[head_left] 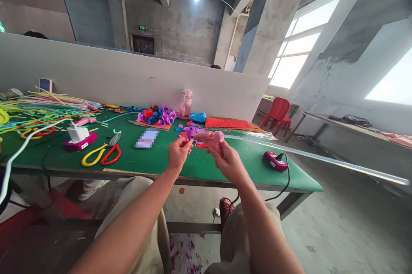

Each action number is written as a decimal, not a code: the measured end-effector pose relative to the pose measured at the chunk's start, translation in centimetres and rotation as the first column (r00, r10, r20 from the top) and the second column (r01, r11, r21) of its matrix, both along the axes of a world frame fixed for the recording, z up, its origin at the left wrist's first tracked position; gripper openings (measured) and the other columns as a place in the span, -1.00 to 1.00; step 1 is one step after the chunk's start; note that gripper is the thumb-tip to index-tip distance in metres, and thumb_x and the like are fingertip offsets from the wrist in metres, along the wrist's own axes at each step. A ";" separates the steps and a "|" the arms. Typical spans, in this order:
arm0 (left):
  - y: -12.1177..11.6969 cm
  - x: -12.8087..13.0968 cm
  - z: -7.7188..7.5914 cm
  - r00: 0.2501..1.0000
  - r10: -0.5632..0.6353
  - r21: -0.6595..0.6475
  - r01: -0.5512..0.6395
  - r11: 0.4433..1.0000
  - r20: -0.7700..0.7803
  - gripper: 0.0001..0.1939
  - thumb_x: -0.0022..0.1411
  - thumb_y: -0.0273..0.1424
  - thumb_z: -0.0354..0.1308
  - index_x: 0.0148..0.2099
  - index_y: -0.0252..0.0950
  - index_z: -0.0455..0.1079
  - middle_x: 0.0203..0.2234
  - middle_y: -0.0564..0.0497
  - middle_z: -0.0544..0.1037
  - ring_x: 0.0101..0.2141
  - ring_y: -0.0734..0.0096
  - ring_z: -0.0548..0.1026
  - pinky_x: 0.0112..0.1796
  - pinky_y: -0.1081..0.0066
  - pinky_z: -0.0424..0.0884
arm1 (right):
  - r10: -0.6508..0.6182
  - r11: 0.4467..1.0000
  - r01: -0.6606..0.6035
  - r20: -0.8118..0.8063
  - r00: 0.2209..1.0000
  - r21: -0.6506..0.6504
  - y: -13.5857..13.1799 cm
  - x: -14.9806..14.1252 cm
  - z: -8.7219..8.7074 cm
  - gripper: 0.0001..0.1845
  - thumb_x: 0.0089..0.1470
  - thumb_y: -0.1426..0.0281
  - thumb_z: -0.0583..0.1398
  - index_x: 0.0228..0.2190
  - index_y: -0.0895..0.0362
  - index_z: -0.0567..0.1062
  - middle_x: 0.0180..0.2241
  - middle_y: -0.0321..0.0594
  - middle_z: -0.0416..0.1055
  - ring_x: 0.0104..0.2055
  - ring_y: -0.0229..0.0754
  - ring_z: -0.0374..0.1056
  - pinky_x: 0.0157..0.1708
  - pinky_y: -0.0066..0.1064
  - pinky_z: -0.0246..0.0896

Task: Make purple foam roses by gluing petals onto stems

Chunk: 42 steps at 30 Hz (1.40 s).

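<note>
My right hand (pixel 228 160) is wrapped round a pink hot glue gun (pixel 210 137). Out of its back runs a long clear glue stick (pixel 309 154) that reaches past the table's right end. The gun's nozzle points left, close to a purple paper flower (pixel 190 131). My left hand (pixel 179 152) pinches this flower from below, fingers pressed together. Behind both hands lie loose purple and red paper pieces (pixel 202 145). A heap of finished-looking purple, red and blue paper flowers (pixel 157 115) rests on an orange sheet, beyond my left hand.
Yellow-and-red-handled scissors (pixel 107 149), a power strip with a white plug (pixel 79 137) and coloured pipe-like strips (pixel 58 104) lie to the left. A pink bottle (pixel 186 103) stands by the white partition (pixel 128 72). Another magenta socket block (pixel 275 161) with a black cord sits right.
</note>
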State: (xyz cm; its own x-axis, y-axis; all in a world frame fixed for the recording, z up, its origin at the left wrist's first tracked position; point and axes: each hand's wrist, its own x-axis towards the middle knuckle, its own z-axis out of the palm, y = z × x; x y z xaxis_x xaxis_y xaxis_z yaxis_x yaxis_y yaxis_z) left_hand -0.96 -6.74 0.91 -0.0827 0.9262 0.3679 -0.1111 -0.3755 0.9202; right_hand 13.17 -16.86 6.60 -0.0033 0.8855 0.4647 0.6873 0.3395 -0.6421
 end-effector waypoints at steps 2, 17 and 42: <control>0.0 0.0 0.0 1.000 -0.004 0.006 0.004 1.000 -0.002 -0.84 -0.02 -0.30 0.19 -0.52 -0.28 0.37 -0.68 0.08 0.45 -0.67 0.55 0.33 -0.61 0.54 0.27 | -0.012 1.000 0.012 0.046 0.999 0.014 0.2 -0.1 -0.2 -0.62 0.13 0.23 0.01 -0.06 0.12 0.33 -0.40 -0.17 0.49 -0.56 -0.23 0.28 -0.53 -0.44 0.15; 0.1 0.1 -0.2 0.999 -0.018 0.039 0.019 0.999 -0.037 -0.86 -0.02 -0.32 0.17 -0.51 -0.27 0.35 -0.67 0.10 0.45 -0.68 0.54 0.34 -0.61 0.52 0.27 | -0.046 0.999 0.044 0.103 0.994 0.021 0.3 -0.3 -0.2 -0.64 0.12 0.26 0.01 -0.08 0.12 0.34 -0.38 -0.17 0.50 -0.49 -0.19 0.30 -0.46 -0.43 0.12; 0.0 0.2 -0.3 0.997 -0.005 0.034 0.008 0.999 -0.082 -0.85 -0.01 -0.30 0.16 -0.50 -0.27 0.37 -0.65 0.09 0.45 -0.67 0.53 0.35 -0.59 0.50 0.28 | -0.085 0.996 0.082 0.133 0.988 0.028 0.4 -0.3 -0.1 -0.61 0.13 0.24 0.01 -0.07 0.14 0.38 -0.42 -0.17 0.49 -0.51 -0.18 0.30 -0.49 -0.44 0.09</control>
